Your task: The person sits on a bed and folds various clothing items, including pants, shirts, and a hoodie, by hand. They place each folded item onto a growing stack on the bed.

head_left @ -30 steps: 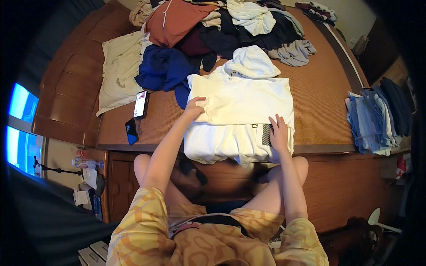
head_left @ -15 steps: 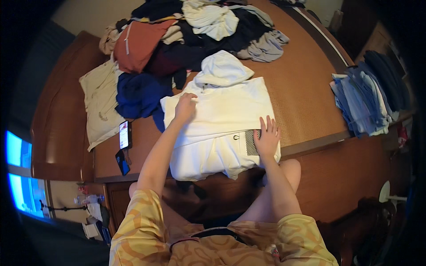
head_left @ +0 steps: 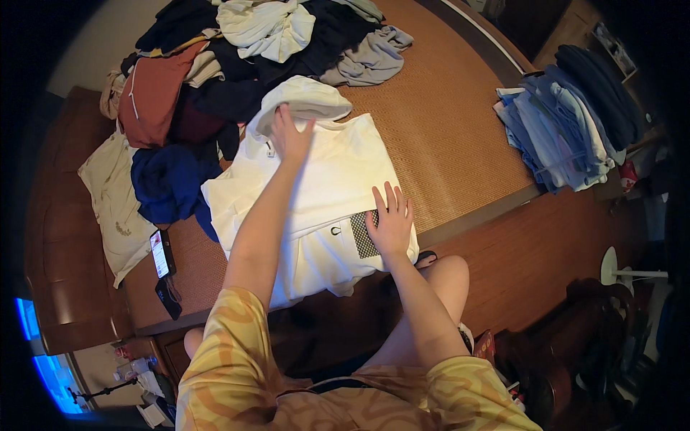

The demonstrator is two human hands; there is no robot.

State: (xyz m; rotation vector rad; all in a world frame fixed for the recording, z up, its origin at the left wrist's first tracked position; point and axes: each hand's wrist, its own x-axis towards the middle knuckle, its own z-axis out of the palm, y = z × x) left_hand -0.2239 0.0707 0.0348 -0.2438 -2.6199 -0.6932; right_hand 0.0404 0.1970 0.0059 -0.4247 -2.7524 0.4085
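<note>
A white hooded sweatshirt (head_left: 327,183) lies in front of me, its lower part folded up near the front edge, with a dark patterned patch and a small dark emblem on that part. Its hood (head_left: 316,97) points away from me. My left hand (head_left: 290,140) reaches to the hood's opening, thumb apart from the fingers, touching the fabric by the neck. On the right side of the sweatshirt, my right hand (head_left: 392,228) rests flat with spread fingers, partly covering the patterned patch.
Behind the sweatshirt is a heap of clothes (head_left: 266,32). A dark blue garment (head_left: 169,179) and a beige pillow (head_left: 108,205) lie left, near a lit phone (head_left: 159,253). Folded jeans (head_left: 557,136) are stacked at the right on the woven mat (head_left: 445,144).
My left hand has moved from the sweatshirt's upper left up to the hood, which now tilts differently. My right hand stays on the patch. The whole view has shifted and turned.
</note>
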